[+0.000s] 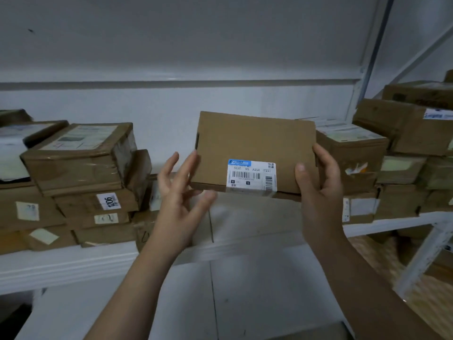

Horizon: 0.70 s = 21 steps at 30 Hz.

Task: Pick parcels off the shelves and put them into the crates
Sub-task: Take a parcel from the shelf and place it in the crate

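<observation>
Head-worn camera faces the shelf [73, 263] close up, at chest height

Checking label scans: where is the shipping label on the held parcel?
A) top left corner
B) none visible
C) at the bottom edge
C: the white barcode label sits at the bottom edge of the parcel, which the right hand grips by its right side.

Dim, cool, even light; soft motion blur (worst at the edges), wide-angle bowing.
</observation>
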### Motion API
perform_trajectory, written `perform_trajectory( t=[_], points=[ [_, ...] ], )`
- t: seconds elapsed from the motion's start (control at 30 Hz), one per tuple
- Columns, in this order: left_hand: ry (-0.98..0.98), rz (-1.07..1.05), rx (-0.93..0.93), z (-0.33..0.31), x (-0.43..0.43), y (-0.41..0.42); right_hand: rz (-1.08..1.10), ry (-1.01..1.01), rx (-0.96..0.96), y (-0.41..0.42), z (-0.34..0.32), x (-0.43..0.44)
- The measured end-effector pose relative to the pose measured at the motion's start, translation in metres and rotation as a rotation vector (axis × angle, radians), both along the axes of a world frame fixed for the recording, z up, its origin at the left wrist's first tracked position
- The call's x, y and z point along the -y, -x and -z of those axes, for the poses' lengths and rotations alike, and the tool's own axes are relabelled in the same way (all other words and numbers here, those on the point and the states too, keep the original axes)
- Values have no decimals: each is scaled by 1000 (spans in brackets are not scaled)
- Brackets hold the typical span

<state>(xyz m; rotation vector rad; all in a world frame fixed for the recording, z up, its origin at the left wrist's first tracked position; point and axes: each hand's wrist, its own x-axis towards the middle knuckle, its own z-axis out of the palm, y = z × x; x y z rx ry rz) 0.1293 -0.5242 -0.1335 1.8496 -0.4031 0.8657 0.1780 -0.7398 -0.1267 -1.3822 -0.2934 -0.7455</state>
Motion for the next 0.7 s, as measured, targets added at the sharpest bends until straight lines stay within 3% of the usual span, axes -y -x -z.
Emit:
perform_trajectory(
  t=[0.1, 0.23, 0.53, 0.7],
  points=[
    [-291, -51, 96, 11, -16, 5, -106, -42, -102, 0, 5, -2],
    [-130, -200, 86, 15, -26, 9, -410, -133, -186, 5, 14, 2],
    [-65, -210, 18, 3, -28, 13, -274, -35, -261, 15, 9, -9],
    [-38, -147, -2, -3, -27, 21, -312, -157, -369, 9, 0, -19]
  ],
)
